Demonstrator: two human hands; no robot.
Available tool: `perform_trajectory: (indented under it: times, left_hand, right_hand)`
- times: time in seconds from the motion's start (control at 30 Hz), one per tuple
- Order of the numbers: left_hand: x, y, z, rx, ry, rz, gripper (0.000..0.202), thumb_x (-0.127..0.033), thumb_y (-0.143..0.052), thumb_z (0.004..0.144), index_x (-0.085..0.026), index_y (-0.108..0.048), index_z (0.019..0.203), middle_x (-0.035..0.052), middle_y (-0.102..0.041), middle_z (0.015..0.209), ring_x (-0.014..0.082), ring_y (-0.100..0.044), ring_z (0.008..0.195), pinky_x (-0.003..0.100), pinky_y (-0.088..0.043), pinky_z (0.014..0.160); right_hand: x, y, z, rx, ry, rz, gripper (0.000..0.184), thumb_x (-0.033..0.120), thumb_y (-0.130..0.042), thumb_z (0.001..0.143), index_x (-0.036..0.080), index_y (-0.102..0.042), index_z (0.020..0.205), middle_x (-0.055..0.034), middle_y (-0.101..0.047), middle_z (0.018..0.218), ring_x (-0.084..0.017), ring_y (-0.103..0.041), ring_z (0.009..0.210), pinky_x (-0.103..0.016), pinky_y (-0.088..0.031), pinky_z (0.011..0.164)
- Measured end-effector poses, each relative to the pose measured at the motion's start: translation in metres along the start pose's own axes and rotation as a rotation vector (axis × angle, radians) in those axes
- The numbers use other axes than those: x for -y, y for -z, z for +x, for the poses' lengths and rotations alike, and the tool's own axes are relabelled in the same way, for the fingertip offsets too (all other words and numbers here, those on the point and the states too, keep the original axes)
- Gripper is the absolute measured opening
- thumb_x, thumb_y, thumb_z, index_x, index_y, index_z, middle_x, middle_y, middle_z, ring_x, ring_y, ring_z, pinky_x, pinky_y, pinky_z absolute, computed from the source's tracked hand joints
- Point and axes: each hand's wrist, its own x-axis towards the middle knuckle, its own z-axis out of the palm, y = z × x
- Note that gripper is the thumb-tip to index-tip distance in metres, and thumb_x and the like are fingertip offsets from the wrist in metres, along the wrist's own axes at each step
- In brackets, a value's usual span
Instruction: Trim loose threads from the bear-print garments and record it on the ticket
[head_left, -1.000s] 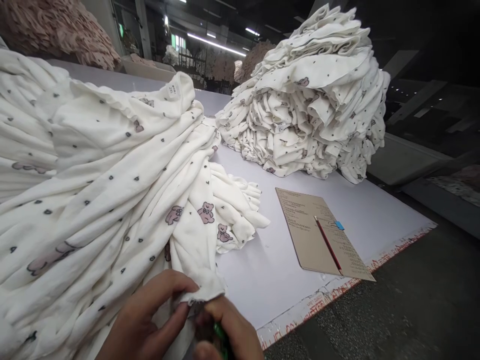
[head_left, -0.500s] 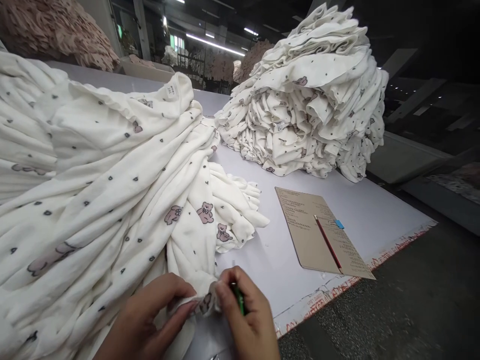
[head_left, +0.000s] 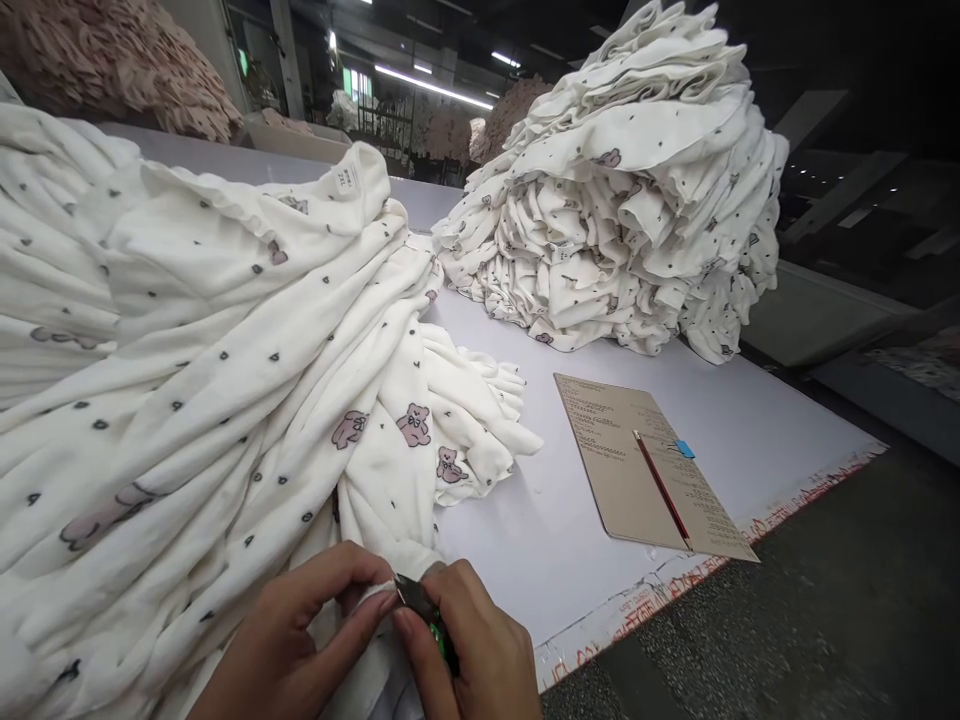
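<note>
A white garment [head_left: 247, 400] printed with bears and small dark marks lies bunched over the left of the table. My left hand [head_left: 300, 625] pinches an edge of its cloth between thumb and fingers. Thread snips [head_left: 418, 600] with dark blades and a green part sit in my right hand [head_left: 476, 640], which is closed around them. The blade tips are right at the cloth by my left fingertips. Whether the tips touch the cloth I cannot tell.
A tall pile of matching white garments [head_left: 615, 220] stands at the back. On the table [head_left: 525, 590] lies a brown card [head_left: 600, 470] with writing, a dark red pencil [head_left: 661, 490] and a blue clip [head_left: 683, 449]. Pinkish cloth [head_left: 112, 65] is heaped at the far left.
My right hand has shifted slightly left and turned, bringing the snips' blades into view at the left fingertips. My left hand keeps its pinch on the cloth.
</note>
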Motion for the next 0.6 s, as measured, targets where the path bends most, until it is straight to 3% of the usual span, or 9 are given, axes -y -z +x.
perform_trajectory:
  times: [0.17, 0.3, 0.37, 0.47, 0.6]
  left_hand:
    - [0.003, 0.004, 0.005, 0.027, 0.274, -0.389, 0.030, -0.052, -0.065, 0.077, -0.024, -0.068, 0.087, -0.0030, -0.067, 0.080, 0.0175, -0.061, 0.084, 0.019, -0.050, 0.076]
    - [0.003, 0.005, 0.007, 0.014, 0.404, -0.599, 0.031, -0.049, -0.072, 0.072, -0.024, -0.068, 0.090, -0.0061, -0.066, 0.076, 0.0140, -0.060, 0.079, 0.019, -0.050, 0.077]
    - [0.004, 0.005, 0.006, 0.029, 0.376, -0.562, 0.031, -0.049, -0.072, 0.073, -0.025, -0.067, 0.092, -0.0061, -0.067, 0.081, 0.0148, -0.061, 0.087, 0.017, -0.048, 0.080]
    - [0.007, 0.004, 0.005, 0.105, 0.244, -0.338, 0.029, -0.049, -0.065, 0.079, -0.024, -0.066, 0.092, -0.0023, -0.068, 0.088, 0.0190, -0.060, 0.095, 0.021, -0.047, 0.085]
    - [0.006, 0.002, 0.006, 0.211, 0.102, -0.131, 0.026, -0.044, -0.054, 0.087, -0.020, -0.064, 0.086, 0.0021, -0.065, 0.087, 0.0210, -0.059, 0.090, 0.027, -0.046, 0.084]
  right_hand:
    - [0.002, 0.002, 0.006, 0.020, -0.034, 0.349, 0.023, 0.038, -0.046, 0.090, 0.022, -0.055, 0.076, 0.0016, -0.050, 0.069, -0.015, -0.051, 0.064, -0.023, -0.035, 0.056]
    - [0.005, -0.001, 0.012, -0.037, -0.069, 0.557, 0.017, 0.039, -0.055, 0.084, 0.022, -0.055, 0.086, 0.0028, -0.046, 0.075, -0.014, -0.046, 0.067, -0.022, -0.035, 0.058]
    - [0.009, -0.001, 0.016, -0.042, -0.074, 0.528, 0.012, 0.034, -0.055, 0.084, 0.022, -0.054, 0.083, 0.0028, -0.046, 0.074, -0.014, -0.046, 0.067, -0.023, -0.034, 0.060]
    - [0.014, 0.002, 0.022, 0.011, -0.142, 0.513, 0.023, 0.036, -0.050, 0.088, 0.020, -0.048, 0.071, 0.0024, -0.043, 0.070, -0.014, -0.042, 0.067, -0.024, -0.031, 0.061]
    - [0.015, 0.008, 0.020, 0.160, -0.389, 0.848, 0.035, 0.052, -0.053, 0.085, 0.020, -0.045, 0.072, 0.0056, -0.034, 0.062, -0.011, -0.030, 0.058, -0.022, -0.027, 0.055]
